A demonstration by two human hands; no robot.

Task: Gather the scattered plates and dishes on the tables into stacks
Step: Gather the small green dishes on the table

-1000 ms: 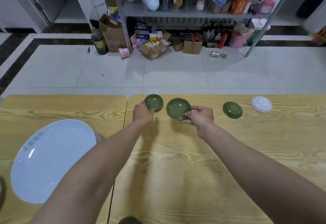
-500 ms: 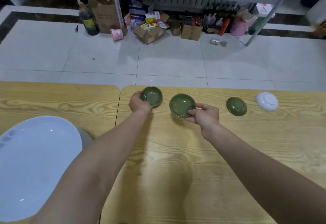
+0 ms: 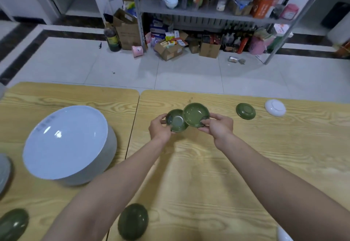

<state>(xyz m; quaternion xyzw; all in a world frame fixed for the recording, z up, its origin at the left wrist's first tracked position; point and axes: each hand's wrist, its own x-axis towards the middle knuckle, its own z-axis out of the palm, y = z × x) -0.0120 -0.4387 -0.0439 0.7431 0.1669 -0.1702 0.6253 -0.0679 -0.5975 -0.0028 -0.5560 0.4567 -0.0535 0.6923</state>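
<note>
Hands close together: left hand [image 3: 159, 129] grips small dish [image 3: 176, 121], right hand [image 3: 218, 127] overlapping large dish [image 3: 195, 114].

Before you, a left yellow wooden table [image 3: 72, 94] and a right yellow wooden table [image 3: 265, 155] stand side by side. A stack of big round white plates [image 3: 64, 144] sits on the left one. Far right of the stack lie a small green dish [image 3: 245, 111] and a small white dish [image 3: 275, 107], both upside down.

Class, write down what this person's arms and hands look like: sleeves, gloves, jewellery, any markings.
No sleeves show: the left forearm and right forearm are bare to the picture's edge. The left hand and right hand wear no gloves. No watch, bracelet or ring is visible, and no markings.
</note>
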